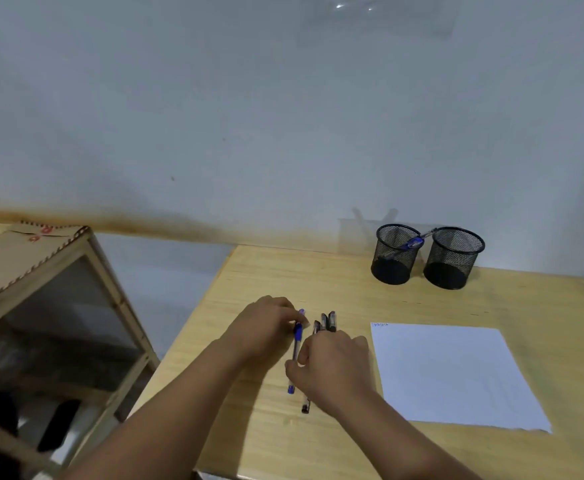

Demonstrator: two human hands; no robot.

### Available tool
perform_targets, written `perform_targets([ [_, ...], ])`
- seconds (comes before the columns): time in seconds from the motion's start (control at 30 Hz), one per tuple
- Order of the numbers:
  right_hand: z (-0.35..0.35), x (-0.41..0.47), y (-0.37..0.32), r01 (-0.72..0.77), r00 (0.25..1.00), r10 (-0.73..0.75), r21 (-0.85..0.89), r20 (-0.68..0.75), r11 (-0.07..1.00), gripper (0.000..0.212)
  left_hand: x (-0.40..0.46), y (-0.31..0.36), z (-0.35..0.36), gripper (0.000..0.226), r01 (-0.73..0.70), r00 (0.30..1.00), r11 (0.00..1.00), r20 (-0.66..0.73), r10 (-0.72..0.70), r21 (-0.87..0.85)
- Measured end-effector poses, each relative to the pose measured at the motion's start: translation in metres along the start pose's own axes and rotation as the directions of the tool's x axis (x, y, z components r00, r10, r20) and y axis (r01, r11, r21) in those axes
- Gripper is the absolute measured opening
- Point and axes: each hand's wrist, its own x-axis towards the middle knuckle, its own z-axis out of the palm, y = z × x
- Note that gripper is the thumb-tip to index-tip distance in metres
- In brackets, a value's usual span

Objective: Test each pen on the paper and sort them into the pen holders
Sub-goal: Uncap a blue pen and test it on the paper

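Observation:
A blue pen lies on the wooden table, pointing away from me. My left hand pinches its capped far end, and my right hand grips its barrel lower down. Several black pens lie side by side just right of it, partly hidden under my right hand; one tip sticks out below. A white paper sheet lies to the right with a small scribble at its top left corner. Two black mesh pen holders stand at the back: the left one holds a blue pen, the right one looks empty.
A wooden cabinet with a glass side stands left of the table, with a gap between them. A pale wall rises right behind the table's far edge. The table's near left edge runs diagonally under my left forearm.

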Motion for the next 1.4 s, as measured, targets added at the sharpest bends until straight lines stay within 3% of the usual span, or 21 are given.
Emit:
perform_targets([
  [0.17, -0.006, -0.005, -0.002, -0.036, 0.999, 0.035, 0.029, 0.034, 0.999, 0.023, -0.008, -0.008, -0.004, 0.02, -0.034, 0.997, 0.992, -0.066, 0.043, 0.119],
  [0.37, -0.028, -0.013, 0.013, -0.066, 0.998, 0.063, 0.254, 0.021, 0.965, 0.016, -0.02, -0.014, -0.011, 0.011, -0.104, 0.976, 0.984, -0.174, 0.129, 0.145],
  [0.5, -0.046, -0.024, 0.04, -0.054, 0.999, 0.051, 0.328, 0.016, 0.943, 0.004, -0.022, 0.006, -0.019, 0.008, -0.16, 0.961, 0.985, -0.217, 0.171, 0.07],
  [0.77, -0.062, -0.036, 0.081, 0.055, 0.998, -0.052, 0.36, -0.02, 0.931, 0.008, -0.013, 0.065, -0.006, 0.011, -0.299, 0.929, 0.949, -0.259, 0.264, -0.105],
  [0.9, -0.065, -0.042, 0.1, 0.053, 0.998, -0.035, 0.431, -0.05, 0.901, 0.012, -0.008, 0.083, 0.002, 0.016, -0.255, 0.944, 0.941, -0.267, 0.193, -0.223],
  [1.07, -0.068, -0.051, 0.121, 0.059, 0.998, -0.051, 0.449, -0.029, 0.891, 0.015, -0.007, 0.093, 0.008, 0.018, -0.199, 0.975, 0.929, -0.159, 0.156, -0.313],
  [1.4, -0.076, -0.051, 0.141, 0.081, 0.995, -0.095, 0.471, 0.006, 0.879, 0.007, -0.003, 0.12, 0.021, 0.014, -0.184, 0.977, 0.898, -0.176, 0.121, -0.399],
])
